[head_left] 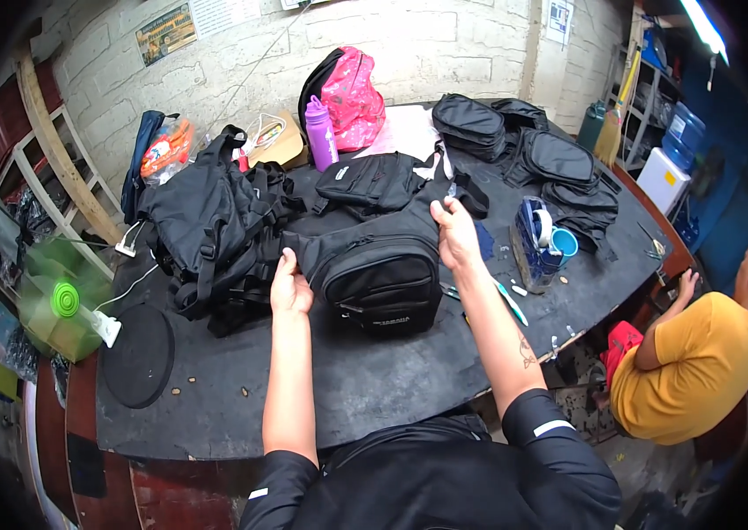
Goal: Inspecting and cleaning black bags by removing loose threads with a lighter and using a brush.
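Between my hands is a black waist bag (pixel 383 274) with a zipped front pocket, its lower part at the dark table's front. My left hand (pixel 290 284) grips its left wing, thumb on top and fingers hidden behind the fabric. On the opposite wing, my right hand (pixel 456 231) holds the upper edge, thumb and fingers closed on it. Just behind lies a smaller black bag (pixel 370 181) with straps. A heap of black bags (pixel 202 221) with buckles and webbing lies left of my left hand.
Black pouches (pixel 559 159) are piled at the back right. A tape dispenser (pixel 533 234) and blue cup (pixel 563 241) stand right of my right forearm. Behind are a purple bottle (pixel 321 132) and pink backpack (pixel 352 97). A green fan (pixel 65 300) is at left; a person in yellow (pixel 687 367) sits at right.
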### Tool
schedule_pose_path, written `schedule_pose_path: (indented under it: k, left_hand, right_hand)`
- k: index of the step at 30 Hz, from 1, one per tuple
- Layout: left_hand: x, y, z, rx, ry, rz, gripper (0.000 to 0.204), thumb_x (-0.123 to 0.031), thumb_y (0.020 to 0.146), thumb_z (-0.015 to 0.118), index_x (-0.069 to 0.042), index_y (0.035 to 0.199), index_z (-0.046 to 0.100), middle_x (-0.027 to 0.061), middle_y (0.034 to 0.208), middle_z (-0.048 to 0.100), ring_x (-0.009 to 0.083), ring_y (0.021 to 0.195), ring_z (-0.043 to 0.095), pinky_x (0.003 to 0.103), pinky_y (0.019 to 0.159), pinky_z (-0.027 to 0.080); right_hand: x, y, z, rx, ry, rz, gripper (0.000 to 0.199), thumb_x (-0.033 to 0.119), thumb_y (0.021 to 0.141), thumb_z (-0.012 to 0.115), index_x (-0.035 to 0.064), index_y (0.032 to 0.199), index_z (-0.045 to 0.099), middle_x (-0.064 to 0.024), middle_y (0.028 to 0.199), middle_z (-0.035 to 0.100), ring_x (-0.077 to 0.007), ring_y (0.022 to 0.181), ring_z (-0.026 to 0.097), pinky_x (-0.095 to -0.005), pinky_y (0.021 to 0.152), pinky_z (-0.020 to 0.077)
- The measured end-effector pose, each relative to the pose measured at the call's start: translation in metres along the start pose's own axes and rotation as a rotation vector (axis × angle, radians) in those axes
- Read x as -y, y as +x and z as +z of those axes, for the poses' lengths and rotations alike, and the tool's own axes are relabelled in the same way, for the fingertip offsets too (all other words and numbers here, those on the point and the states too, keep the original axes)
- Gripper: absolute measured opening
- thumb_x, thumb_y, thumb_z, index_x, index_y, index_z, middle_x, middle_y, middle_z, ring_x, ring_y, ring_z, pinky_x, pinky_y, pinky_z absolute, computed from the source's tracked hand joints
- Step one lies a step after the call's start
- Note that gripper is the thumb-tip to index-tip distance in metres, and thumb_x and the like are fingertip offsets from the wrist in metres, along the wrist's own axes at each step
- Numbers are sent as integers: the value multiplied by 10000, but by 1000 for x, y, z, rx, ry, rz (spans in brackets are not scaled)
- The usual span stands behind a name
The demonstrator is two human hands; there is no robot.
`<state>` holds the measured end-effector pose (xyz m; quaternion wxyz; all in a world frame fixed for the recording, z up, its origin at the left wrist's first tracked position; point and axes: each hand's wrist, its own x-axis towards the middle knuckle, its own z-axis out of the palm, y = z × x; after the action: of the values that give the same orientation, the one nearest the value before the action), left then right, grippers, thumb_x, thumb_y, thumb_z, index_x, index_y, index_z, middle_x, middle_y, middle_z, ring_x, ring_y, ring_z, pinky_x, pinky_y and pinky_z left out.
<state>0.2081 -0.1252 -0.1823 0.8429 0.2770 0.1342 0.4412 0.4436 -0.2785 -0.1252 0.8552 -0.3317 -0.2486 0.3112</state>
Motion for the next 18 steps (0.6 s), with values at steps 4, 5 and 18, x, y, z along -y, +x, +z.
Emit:
schedule_pose_path:
  k: [4,5,18]
  left_hand:
    - [-2,16,-31,-14,-38,38,385,-289,908,557,-33,1192,511,87,1231,533,233,1149,498,382,1003,380]
    - [-2,7,-8,-33,-37,-45,386,-281,909,557,-36,1202,506,95,1238,527,237,1149,498,393,1004,382]
    - [-19,-20,59,139,-108,-179,394,-341,916,529,-12,1129,556,144,1094,614,269,1059,576,429,925,455]
  right_hand:
    - [-13,-5,16,-10,35,22,441,91,850,632,-11,1193,374,-91,1034,533,-160,928,551,-302,818,463]
    - [-10,-5,10,-25,-16,21,578,128,840,653,-14,1271,295,-124,1131,491,-183,1018,515,-319,875,432]
    - [-3,-17,2,89,122,83,694,26,785,659,70,1361,275,-83,1084,590,-194,1005,583,-336,891,469]
